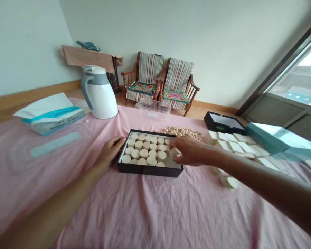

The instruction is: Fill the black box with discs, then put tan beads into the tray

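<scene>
A shallow black box [145,169] on the pink cloth holds rows of pale round wooden discs [144,154], apparently stacked. Its right end shows some bare white floor. My left hand [112,149] grips the box at its left edge, fingers around the back left corner. Over the right end of the box, my right hand [188,150] is closed on a small stack of wooden discs [175,152], partly hidden by the fingers. More loose discs [229,182] lie on the cloth under and beside my right forearm.
Small wooden pieces [181,131] are heaped behind the box. To the right are pale square tiles [235,145], another black box [224,122] and a light-blue box [282,138]. A white jug [101,97], a bag [52,116] and clear plastic trays [154,107] stand farther back.
</scene>
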The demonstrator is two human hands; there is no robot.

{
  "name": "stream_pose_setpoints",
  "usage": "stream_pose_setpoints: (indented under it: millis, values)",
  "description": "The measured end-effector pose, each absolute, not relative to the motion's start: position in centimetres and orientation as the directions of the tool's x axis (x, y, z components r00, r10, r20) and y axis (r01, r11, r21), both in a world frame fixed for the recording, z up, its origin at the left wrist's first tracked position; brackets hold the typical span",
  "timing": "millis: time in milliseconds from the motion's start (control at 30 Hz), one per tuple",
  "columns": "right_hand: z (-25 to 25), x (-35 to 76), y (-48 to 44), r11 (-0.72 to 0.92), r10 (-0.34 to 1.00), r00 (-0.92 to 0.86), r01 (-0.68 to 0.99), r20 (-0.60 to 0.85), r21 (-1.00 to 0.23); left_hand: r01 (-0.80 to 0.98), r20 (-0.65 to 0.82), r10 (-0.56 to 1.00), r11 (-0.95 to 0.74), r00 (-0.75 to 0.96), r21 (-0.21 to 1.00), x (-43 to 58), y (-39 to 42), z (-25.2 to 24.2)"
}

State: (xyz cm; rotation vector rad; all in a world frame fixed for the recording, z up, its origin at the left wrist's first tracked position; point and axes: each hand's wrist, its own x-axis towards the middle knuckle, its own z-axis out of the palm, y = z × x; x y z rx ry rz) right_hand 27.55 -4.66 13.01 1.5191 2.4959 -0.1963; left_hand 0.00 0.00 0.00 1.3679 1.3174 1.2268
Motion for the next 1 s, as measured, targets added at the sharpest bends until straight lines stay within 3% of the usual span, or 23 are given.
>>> stream_pose_setpoints:
  millis: [367,1000]
  values:
    - [10.6,24.9,-4.0,0.475,0.833,-0.364,0.857,-0.417,0.2,0.141,0.107,0.994,-0.103,-0.018,0.985,0.0,0.0,0.0]
    - [9.4,24.9,-3.7,0.455,0.848,-0.337,0.859,-0.409,0.236,0.115,0.1,0.994,-0.096,-0.035,0.989,0.2,-0.2,0.2]
